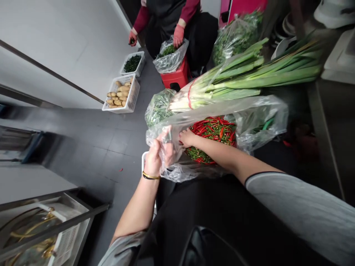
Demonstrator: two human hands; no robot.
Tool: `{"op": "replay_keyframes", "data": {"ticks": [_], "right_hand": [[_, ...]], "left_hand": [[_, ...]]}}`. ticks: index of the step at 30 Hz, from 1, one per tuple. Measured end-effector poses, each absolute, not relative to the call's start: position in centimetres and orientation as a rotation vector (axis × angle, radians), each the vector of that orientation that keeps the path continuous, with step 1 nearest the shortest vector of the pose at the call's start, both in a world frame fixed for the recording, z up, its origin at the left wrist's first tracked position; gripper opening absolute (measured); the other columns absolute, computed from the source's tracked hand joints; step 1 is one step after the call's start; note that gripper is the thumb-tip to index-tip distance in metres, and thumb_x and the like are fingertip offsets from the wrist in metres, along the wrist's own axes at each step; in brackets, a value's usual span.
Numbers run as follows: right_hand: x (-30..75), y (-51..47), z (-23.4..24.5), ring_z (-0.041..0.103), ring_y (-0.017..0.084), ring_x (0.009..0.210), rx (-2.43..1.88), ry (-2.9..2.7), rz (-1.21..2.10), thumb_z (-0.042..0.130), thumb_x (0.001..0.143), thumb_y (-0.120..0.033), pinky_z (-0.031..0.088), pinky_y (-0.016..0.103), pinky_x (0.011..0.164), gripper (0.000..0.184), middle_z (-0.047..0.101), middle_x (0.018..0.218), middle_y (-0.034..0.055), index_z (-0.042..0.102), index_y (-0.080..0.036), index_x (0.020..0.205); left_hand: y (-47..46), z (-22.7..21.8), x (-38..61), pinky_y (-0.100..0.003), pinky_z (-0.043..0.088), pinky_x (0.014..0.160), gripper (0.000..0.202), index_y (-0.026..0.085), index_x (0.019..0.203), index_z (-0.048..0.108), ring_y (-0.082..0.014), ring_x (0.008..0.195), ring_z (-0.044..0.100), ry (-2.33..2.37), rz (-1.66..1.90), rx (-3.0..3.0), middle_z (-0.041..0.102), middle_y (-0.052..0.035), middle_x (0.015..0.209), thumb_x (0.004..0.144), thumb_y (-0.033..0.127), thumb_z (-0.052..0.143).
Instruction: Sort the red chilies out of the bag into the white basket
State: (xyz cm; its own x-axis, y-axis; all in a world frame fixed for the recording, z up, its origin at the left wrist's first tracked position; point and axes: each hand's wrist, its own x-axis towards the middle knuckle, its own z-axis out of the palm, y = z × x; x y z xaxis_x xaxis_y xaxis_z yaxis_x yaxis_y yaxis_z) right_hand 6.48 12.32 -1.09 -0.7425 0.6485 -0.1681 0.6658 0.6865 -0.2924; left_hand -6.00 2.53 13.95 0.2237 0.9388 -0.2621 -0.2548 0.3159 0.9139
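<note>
My left hand [154,157], with a gold bangle on the wrist, is closed on the rim of a clear plastic bag [249,118] and holds its mouth apart. My right hand [187,137] reaches inside the bag, fingers curled at the edge of a heap of red and green chili peppers [215,133]. Whether it holds any peppers is hidden. A tied bundle of long green onions [238,79] lies across the top of the bag.
Another person in pink gloves [178,35] works at a bag of greens [169,55] on a red stool [177,77]. White baskets of ginger [122,94] and chopped greens [133,63] sit on the grey tiled floor. A metal rack [50,221] stands at lower left.
</note>
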Motion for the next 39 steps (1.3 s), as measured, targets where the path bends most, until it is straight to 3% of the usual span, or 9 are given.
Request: {"op": "replay_keyframes", "data": {"ticks": [7,12,17,21,26,29,32,35,39], "right_hand": [[16.2,9.2,-0.1,0.053,0.029,0.108,1.29,2.894,-0.482,0.05,0.091,-0.036,0.027,0.049,0.107,0.032,0.063,0.11,0.0156,0.071,-0.017,0.107],[22.3,6.0,-2.3,0.051,0.028,0.119,1.386,2.95,-0.829,0.044,0.093,-0.029,0.039,0.049,0.104,0.035,0.057,0.127,0.0159,0.067,-0.02,0.118],[23.8,5.6,-0.7,0.044,0.029,0.134,1.339,2.967,-1.132,0.05,0.09,-0.04,0.038,0.05,0.11,0.049,0.047,0.146,0.0122,0.054,-0.025,0.136],[26.3,8.3,2.9,0.061,0.026,0.115,1.878,2.864,-1.439,0.054,0.088,-0.049,0.051,0.046,0.097,0.06,0.057,0.136,0.0107,0.041,-0.029,0.143],[29.5,11.0,2.6,0.068,0.024,0.07,2.614,2.139,-1.441,0.034,0.095,-0.054,0.056,0.041,0.064,0.052,0.07,0.086,0.012,0.05,-0.016,0.127],[29.0,10.0,2.6,0.066,0.032,0.089,2.526,2.231,-0.907,0.053,0.085,-0.057,0.053,0.048,0.078,0.05,0.069,0.094,0.0168,0.062,-0.017,0.114],[28.1,9.1,3.7,0.051,0.04,0.121,2.38,2.521,-0.426,0.052,0.085,-0.056,0.045,0.055,0.095,0.062,0.055,0.133,0.0195,0.051,-0.021,0.137],[28.4,10.3,3.3,0.037,0.043,0.135,2.357,2.558,-0.229,0.047,0.087,-0.058,0.039,0.06,0.102,0.078,0.037,0.149,0.0217,0.031,-0.018,0.152],[29.0,13.0,-0.6,0.049,0.042,0.126,2.428,2.309,-0.485,0.042,0.088,-0.06,0.04,0.058,0.1,0.083,0.048,0.141,0.0259,0.029,-0.01,0.152]], "left_hand": [[8.0,8.5,-12.3,-0.021,0.035,0.041,0.055,0.015,0.109,0.064,-0.0083,0.04,0.04,1.564,1.217,0.908,0.046,0.0052,0.051,0.076,0.058,0.065],[4.6,11.5,-10.1,-0.037,0.051,0.089,0.072,0.02,0.138,0.048,-0.0256,0.115,0.058,1.814,1.388,1.814,0.061,-0.0135,0.12,0.075,0.046,0.069],[2.7,9.9,-2.4,-0.05,0.035,0.11,0.044,0.022,0.126,0.063,-0.0304,0.132,0.047,1.053,0.393,2.549,0.063,-0.014,0.125,0.087,0.042,0.057],[4.0,4.7,-0.8,-0.061,0.027,0.11,0.03,0.019,0.102,0.075,-0.0361,0.128,0.048,0.951,-0.472,2.556,0.068,-0.0151,0.114,0.082,0.039,0.065],[4.3,3.7,-3.8,-0.042,0.043,0.1,0.022,0.025,0.098,0.077,-0.0264,0.113,0.06,0.828,-0.442,2.428,0.069,-0.0096,0.111,0.081,0.033,0.066],[5.3,5.2,-4.6,-0.035,0.047,0.097,0.034,0.023,0.115,0.071,-0.0231,0.109,0.063,1.01,0.095,2.312,0.067,-0.0111,0.118,0.091,0.038,0.052],[7.6,5.9,-4.2,-0.041,0.042,0.106,0.06,0.018,0.142,0.049,-0.0295,0.129,0.05,1.418,0.545,2.207,0.051,-0.0175,0.141,0.088,0.043,0.057],[10.6,5.1,-3.1,-0.044,0.042,0.106,0.1,0.01,0.154,0.025,-0.0375,0.134,0.045,1.733,0.509,2.011,0.032,-0.0267,0.153,0.075,0.051,0.071],[13.6,2.5,-2.0,-0.043,0.044,0.101,0.123,0.002,0.154,0.012,-0.0409,0.126,0.053,1.93,0.153,1.728,0.035,-0.0349,0.148,0.066,0.057,0.077]]}}
